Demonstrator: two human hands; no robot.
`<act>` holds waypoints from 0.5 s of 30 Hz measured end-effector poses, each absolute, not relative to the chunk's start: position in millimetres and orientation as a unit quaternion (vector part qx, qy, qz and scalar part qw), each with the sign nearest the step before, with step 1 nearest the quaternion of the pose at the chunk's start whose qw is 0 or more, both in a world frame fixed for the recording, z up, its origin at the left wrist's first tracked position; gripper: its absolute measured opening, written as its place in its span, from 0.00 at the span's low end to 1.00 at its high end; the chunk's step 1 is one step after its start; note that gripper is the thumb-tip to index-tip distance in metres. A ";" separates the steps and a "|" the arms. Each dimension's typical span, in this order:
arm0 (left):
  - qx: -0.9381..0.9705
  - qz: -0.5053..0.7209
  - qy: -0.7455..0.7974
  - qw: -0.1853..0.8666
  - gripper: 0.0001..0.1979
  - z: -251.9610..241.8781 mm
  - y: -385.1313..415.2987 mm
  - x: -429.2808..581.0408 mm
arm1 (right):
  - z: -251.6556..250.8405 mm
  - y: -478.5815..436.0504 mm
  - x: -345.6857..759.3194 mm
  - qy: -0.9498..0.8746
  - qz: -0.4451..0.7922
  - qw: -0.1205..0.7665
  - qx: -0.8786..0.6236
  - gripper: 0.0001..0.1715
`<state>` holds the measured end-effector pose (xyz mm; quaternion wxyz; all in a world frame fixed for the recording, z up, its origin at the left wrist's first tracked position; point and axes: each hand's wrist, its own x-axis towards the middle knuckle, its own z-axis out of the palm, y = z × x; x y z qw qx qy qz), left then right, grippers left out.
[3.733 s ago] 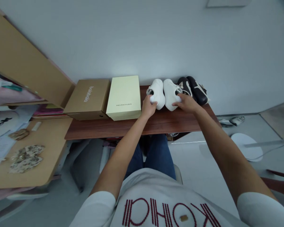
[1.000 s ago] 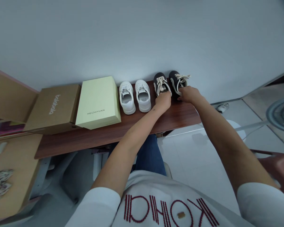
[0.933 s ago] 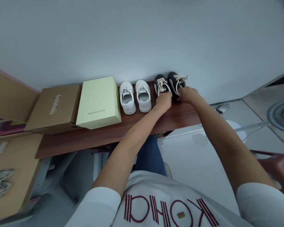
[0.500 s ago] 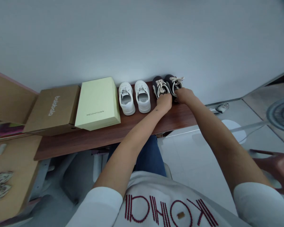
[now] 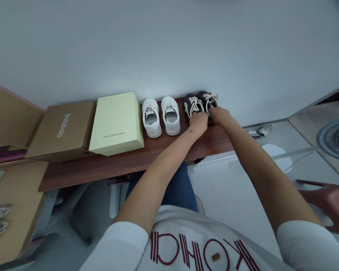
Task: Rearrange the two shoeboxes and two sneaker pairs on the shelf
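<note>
A pair of dark shoes with cream laces stands at the far right of a dark wooden shelf (image 5: 124, 162), toes toward the wall. My left hand (image 5: 199, 121) is closed over the heel of the left dark shoe (image 5: 190, 104). Over the heel of the right dark shoe (image 5: 206, 99) sits my right hand (image 5: 219, 114), also closed. Their heels are hidden under my hands. Just to their left stands a pair of white shoes (image 5: 161, 116), untouched.
A pale yellow shoebox (image 5: 115, 122) and a brown shoebox (image 5: 63, 130) lie left of the white shoes. A light wooden desk (image 5: 8, 210) is at the lower left. A fan (image 5: 335, 139) and a reddish chair (image 5: 324, 203) stand on the right floor.
Earlier my hands were on the white shoes; they now rest on the dark pair. Over the last second the two dark shoes have been pushed closer together and slightly left.
</note>
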<state>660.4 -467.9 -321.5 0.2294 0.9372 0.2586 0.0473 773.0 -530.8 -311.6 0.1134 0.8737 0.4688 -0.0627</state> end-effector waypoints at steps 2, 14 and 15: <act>0.934 0.047 0.261 0.238 0.17 -321.5 -466.7 662.3 | -310.7 -531.6 771.7 0.469 -0.058 0.112 0.874 0.21; 0.937 0.135 0.248 0.207 0.24 -317.3 -476.4 622.2 | -303.3 -548.9 749.8 0.497 0.029 0.038 0.867 0.26; 0.934 0.158 0.236 0.216 0.25 -316.5 -478.2 608.4 | -300.9 -553.0 744.1 0.503 0.046 0.017 0.863 0.27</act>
